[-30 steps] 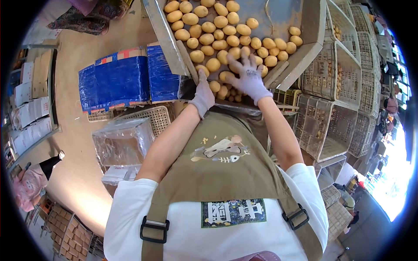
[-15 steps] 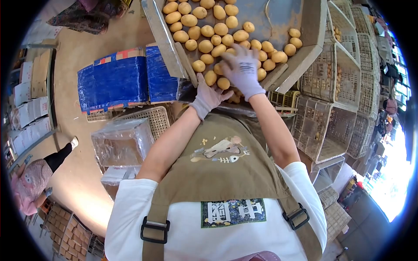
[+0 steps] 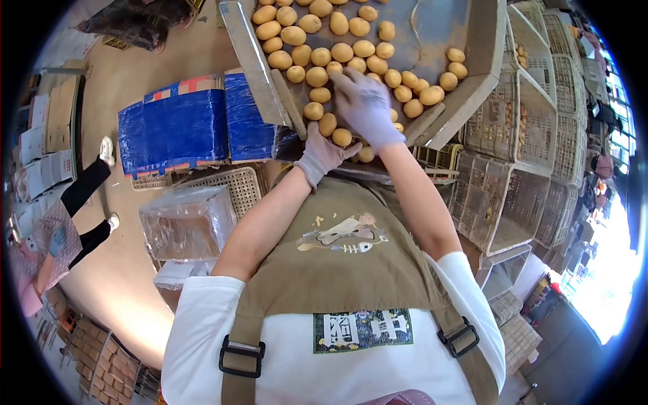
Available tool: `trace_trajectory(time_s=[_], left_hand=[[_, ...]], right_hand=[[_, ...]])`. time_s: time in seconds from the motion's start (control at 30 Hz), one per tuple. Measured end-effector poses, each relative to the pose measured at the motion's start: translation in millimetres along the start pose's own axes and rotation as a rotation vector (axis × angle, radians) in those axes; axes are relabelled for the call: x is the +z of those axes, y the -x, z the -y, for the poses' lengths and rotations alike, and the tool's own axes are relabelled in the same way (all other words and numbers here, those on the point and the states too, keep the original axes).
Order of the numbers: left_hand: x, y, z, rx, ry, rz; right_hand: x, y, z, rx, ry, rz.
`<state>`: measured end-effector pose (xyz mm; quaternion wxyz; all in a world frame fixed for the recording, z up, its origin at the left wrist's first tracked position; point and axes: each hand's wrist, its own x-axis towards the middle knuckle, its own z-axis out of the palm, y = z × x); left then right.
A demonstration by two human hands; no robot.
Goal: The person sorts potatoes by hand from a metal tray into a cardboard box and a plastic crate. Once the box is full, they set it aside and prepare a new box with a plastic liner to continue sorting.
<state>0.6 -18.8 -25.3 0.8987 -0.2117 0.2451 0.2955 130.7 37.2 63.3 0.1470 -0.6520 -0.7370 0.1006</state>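
Observation:
Small yellow potatoes lie spread over a metal sorting tray that narrows to a mouth near my waist. My right hand, in a pale glove, reaches over the potatoes with fingers stretched out and a little blurred, touching some of them. At the left side of the mouth is my left hand, also gloved, thumb spread away from the fingers. A single potato sits just above its palm, and another potato is lower in the mouth. Neither hand grips a potato as far as I can see.
Stacked plastic crates stand on the right, some with potatoes inside. To the left are a blue-wrapped box and a plastic-wrapped carton. Another person walks on the floor at far left.
My right hand has shifted slightly left and down toward the mouth, and potatoes around it have moved. My left hand stays nearly in place. The person at left has stepped along.

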Motion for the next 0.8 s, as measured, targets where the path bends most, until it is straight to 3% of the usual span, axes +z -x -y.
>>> trace_trajectory(time_s=[0.1, 0.23, 0.3, 0.37, 0.4, 0.43, 0.47, 0.5, 0.57, 0.63, 0.77, 0.8], left_hand=[[-2.5, 0.3, -0.1, 0.027, -0.062, 0.010], [-18.3, -0.5, -4.9, -0.035, -0.151, -0.038], [-23.9, -1.0, -8.0, -0.015, -0.215, -0.022], [-1.5, 16.6, -6.8, 0.048, -0.292, -0.006], [5.2, 21.9, -4.5, 0.073, -0.318, -0.013], [4.9, 21.9, -4.1, 0.063, -0.250, -0.030], [5.1, 19.6, -4.6, 0.049, -0.186, -0.045], [6.1, 16.4, -4.7, 0.030, -0.125, -0.060], [6.4, 9.1, -1.4, 0.037, -0.139, -0.101], [16.7, 9.5, 3.0, 0.028, -0.114, -0.120], [3.4, -0.8, -2.8, -0.050, -0.093, 0.024], [4.0, 1.8, -2.5, -0.036, -0.118, 0.038]], right_hand=[[12.0, -19.2, 19.4, 0.136, 0.251, 0.132], [11.0, -36.4, 4.7, 0.316, -0.090, 0.388], [3.5, -13.4, 5.4, 0.278, -0.153, 0.235], [-31.9, 19.7, -2.7, 0.042, -0.244, 0.060], [-45.3, 34.4, -20.5, -0.123, -0.212, -0.161], [-60.3, 50.1, -54.9, -0.206, 0.015, -0.287], [-81.9, 63.1, -70.8, 0.053, -0.023, -0.437], [-96.9, 89.3, -106.4, 0.550, 0.077, -0.395], [-115.0, 105.0, -127.8, 0.478, 0.529, -0.674], [-112.9, 89.1, -90.3, 0.332, 0.045, -0.393], [-50.8, 84.3, -35.7, 0.153, 0.165, 0.138], [-49.5, 84.9, -35.1, 0.155, 0.161, 0.137]])
